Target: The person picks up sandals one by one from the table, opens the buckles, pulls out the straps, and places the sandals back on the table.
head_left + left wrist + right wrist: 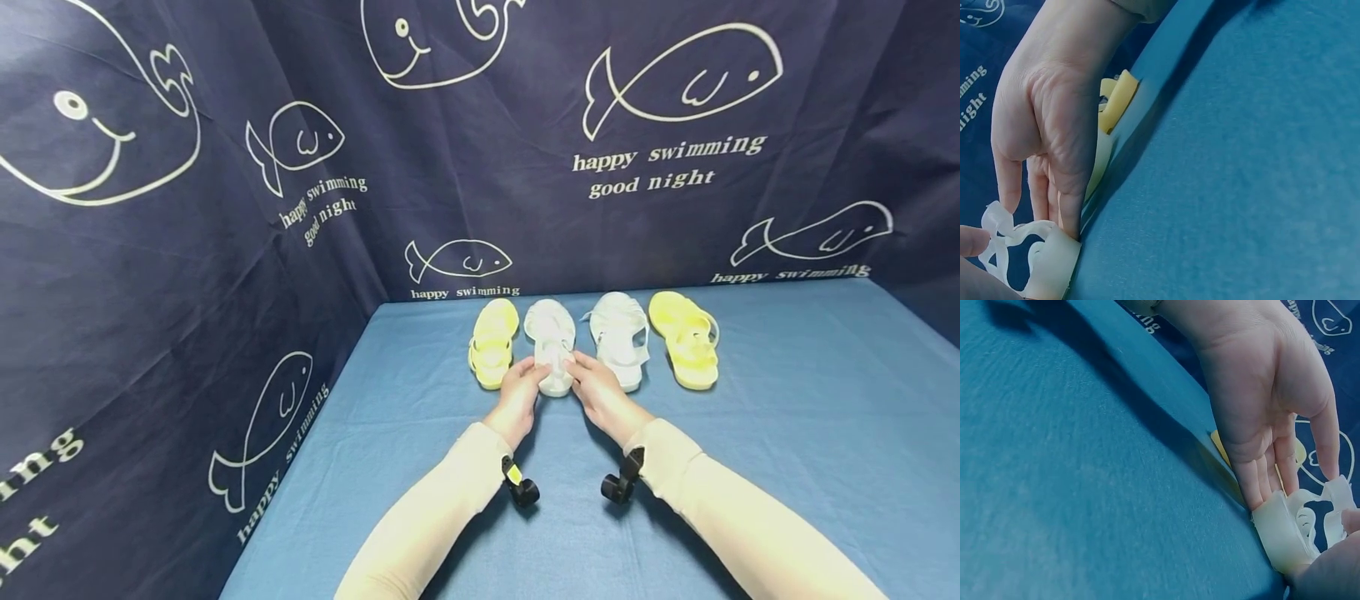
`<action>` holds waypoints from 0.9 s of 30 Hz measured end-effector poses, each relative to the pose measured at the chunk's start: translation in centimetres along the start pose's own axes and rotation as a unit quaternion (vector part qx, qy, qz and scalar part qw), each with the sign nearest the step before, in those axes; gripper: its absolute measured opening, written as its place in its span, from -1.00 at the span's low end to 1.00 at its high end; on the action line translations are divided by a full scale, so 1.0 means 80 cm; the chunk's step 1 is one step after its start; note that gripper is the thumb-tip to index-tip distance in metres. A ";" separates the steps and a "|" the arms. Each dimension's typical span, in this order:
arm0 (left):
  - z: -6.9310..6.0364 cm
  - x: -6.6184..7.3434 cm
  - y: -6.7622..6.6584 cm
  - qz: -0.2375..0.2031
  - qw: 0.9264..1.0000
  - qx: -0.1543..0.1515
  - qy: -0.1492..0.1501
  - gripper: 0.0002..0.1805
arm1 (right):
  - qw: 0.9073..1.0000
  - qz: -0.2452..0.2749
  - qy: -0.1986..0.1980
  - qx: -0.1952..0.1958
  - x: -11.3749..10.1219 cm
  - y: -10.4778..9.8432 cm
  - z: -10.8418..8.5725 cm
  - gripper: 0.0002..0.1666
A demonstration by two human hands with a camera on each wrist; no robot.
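Four sandals would be a row, but the one in use is the white sandal [550, 319], left of the middle, its sole flat on the blue cloth. My left hand [519, 393] holds its left side and my right hand [602, 395] its right side, thumbs on the strap, fingers along the sole. In the left wrist view the right hand [1060, 119] reaches down to the sandal [1054, 259], with the left thumb at the lower left. The right wrist view has the left hand [1260, 400] against the sandal [1282, 531], the right thumb opposite.
A yellow sandal [498, 317] lies just left of the held one. To the right lie another white sandal [617, 315] and a second yellow sandal [696, 371]. Blue cloth [810, 450] covers the table. A dark fish-print curtain [540, 200] hangs behind and at the left.
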State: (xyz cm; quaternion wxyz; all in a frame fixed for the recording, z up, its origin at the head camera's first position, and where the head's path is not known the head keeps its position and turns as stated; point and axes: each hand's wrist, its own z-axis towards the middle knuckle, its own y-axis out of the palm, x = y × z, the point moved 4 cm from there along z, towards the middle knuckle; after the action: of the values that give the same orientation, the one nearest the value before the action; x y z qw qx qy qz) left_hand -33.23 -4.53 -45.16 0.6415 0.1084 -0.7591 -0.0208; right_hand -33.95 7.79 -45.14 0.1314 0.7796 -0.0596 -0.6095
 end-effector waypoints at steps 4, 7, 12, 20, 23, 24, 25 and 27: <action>-0.004 -0.003 -0.001 0.007 1.000 -0.002 0.001 -0.36 | 1.000 -0.009 0.003 -0.014 -0.001 -0.003 -0.006 -0.30; -0.007 -0.005 -0.002 0.005 1.000 -0.004 -0.002 -0.36 | 1.000 -0.009 0.005 -0.024 -0.001 -0.004 -0.010 -0.30; -0.015 -0.004 -0.004 0.004 1.000 -0.004 -0.002 -0.37 | 0.999 -0.010 0.008 -0.034 -0.001 -0.003 -0.018 -0.28; -0.029 -0.003 -0.004 0.025 1.000 0.000 0.013 -0.39 | 0.999 -0.019 0.012 -0.034 0.000 -0.003 -0.031 -0.27; -0.032 -0.006 -0.005 0.030 0.999 0.000 0.016 -0.39 | 0.999 -0.018 0.011 -0.035 0.002 -0.004 -0.034 -0.28; -0.032 -0.007 -0.006 0.030 0.999 -0.001 0.015 -0.38 | 0.999 -0.018 0.010 -0.036 0.002 -0.004 -0.035 -0.28; -0.033 -0.008 -0.006 0.029 0.999 -0.002 0.014 -0.39 | 0.999 -0.018 0.009 -0.037 0.003 -0.004 -0.036 -0.28; -0.035 -0.009 -0.007 0.029 1.000 -0.003 0.011 -0.39 | 0.999 -0.019 0.009 -0.039 0.004 -0.004 -0.039 -0.28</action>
State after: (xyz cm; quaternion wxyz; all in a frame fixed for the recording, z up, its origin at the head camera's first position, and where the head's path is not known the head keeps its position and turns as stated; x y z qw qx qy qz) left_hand -30.27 -4.64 -45.46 0.6509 0.0847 -0.7544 -0.0038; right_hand -30.92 8.42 -44.82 0.1510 0.7801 -0.0197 -0.6068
